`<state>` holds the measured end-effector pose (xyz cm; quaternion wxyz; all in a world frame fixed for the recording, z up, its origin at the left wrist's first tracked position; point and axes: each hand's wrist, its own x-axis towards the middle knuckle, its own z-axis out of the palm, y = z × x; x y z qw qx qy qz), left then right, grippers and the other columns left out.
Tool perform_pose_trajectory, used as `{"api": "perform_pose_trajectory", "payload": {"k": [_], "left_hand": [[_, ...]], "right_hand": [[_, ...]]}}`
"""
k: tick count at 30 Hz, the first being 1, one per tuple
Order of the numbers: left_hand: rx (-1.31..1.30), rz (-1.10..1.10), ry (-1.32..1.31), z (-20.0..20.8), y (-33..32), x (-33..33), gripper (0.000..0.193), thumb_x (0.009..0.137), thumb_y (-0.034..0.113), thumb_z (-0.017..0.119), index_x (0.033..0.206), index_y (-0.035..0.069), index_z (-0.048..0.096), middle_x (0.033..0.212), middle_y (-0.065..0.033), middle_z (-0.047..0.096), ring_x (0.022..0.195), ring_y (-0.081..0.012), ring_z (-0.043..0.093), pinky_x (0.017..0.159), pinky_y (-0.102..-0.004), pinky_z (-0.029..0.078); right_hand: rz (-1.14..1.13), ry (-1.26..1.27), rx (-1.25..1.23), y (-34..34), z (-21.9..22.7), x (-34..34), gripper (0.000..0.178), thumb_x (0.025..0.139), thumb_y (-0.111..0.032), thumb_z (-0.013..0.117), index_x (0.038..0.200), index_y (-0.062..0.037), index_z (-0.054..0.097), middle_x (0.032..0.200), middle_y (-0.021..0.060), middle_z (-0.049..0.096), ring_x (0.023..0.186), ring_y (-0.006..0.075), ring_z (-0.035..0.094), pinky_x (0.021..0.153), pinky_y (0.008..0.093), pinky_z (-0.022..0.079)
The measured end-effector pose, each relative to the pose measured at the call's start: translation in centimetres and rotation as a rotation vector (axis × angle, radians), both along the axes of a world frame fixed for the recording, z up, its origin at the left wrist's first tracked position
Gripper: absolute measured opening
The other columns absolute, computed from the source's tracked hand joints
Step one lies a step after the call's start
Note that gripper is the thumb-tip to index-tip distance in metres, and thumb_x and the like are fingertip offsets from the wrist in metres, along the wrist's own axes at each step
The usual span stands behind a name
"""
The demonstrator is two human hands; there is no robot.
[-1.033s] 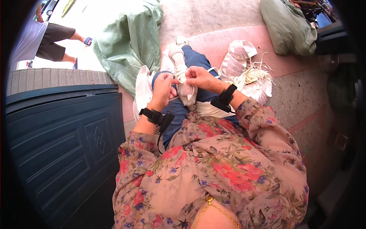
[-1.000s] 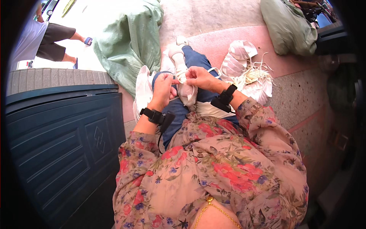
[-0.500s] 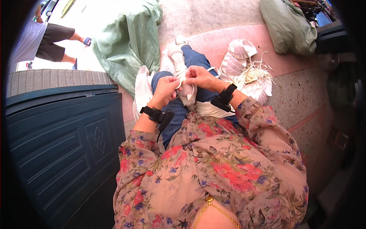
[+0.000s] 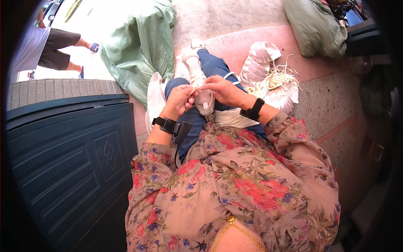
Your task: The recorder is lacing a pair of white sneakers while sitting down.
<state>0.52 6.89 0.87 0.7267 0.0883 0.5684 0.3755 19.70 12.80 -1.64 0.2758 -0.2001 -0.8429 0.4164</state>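
A pale, whitish shoe [image 4: 205, 103] lies lengthwise between my thighs, its opening towards me. Over it, my left hand [image 4: 180, 101] is closed, thumb and finger pinching a thin white shoelace [image 4: 193, 90]. From the other side my right hand [image 4: 222, 89] pinches at the same lace, its fingertips almost meeting those of the left. The exact spot where the lace meets the shoe is hidden by my fingers. A white band [image 4: 231, 75] loops over my jeans beyond the right hand.
Stacked white shoe pieces [image 4: 260, 63] and a tangle of cream laces [image 4: 277, 80] lie to my right. More white pieces [image 4: 155, 94] rest by my left leg. Green sacks [image 4: 138, 50] stand ahead. A dark blue door [image 4: 71, 155] borders my left; a person's legs [image 4: 61, 44] show beyond.
My right hand has turned, its wrist shifting slightly right and nearer me, while its fingertips moved a little left towards the left hand. The shoe stays between my thighs.
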Motion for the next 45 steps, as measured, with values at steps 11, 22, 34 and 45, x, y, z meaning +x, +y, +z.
{"api": "perform_pose_trajectory", "payload": {"k": [11,22,34,45], "left_hand": [[0.087,0.119,0.393,1.6,-2.8,-7.6,0.004,0.077,0.01,0.058,0.077,0.007,0.059,0.07,-0.0023,0.059,0.062,-0.0101,0.055,0.053,-0.023,0.041],[-0.041,0.564,0.924,6.8,-16.5,-25.1,0.006,0.08,0.012,0.051,0.077,0.007,0.053,0.066,0.0,0.053,0.053,-0.0072,0.048,0.041,-0.0206,0.035],[-0.03,0.248,1.465,4.2,-15.8,-26.3,0.013,0.078,0.015,0.055,0.079,0.002,0.057,0.074,-0.0035,0.057,0.061,-0.0113,0.052,0.052,-0.0254,0.042],[0.936,-0.443,1.417,-0.6,-3.9,-2.2,0.014,0.072,0.006,0.059,0.086,0.004,0.059,0.079,-0.0125,0.057,0.079,-0.0294,0.052,0.071,-0.0363,0.042]], "right_hand": [[-0.245,0.022,0.015,-0.4,0.2,4.6,0.006,0.075,-0.004,0.057,0.08,-0.0026,0.06,0.097,0.0093,0.059,0.098,0.0265,0.051,0.085,0.0336,0.04],[-1.139,0.42,-1.155,-0.7,-6.9,24.2,0.026,0.09,-0.026,0.042,0.095,-0.0049,0.057,0.094,0.0036,0.058,0.084,0.0142,0.05,0.072,0.0305,0.042],[-1.296,-0.237,-0.807,2.2,-10.5,22.5,0.024,0.08,-0.025,0.057,0.091,-0.0038,0.056,0.084,0.006,0.056,0.078,0.0148,0.052,0.068,0.0319,0.043],[-0.269,-0.203,0.115,0.0,-1.3,1.3,0.018,0.077,-0.005,0.052,0.093,-0.0003,0.056,0.083,0.0176,0.059,0.079,0.0335,0.057,0.068,0.0387,0.045]]}}
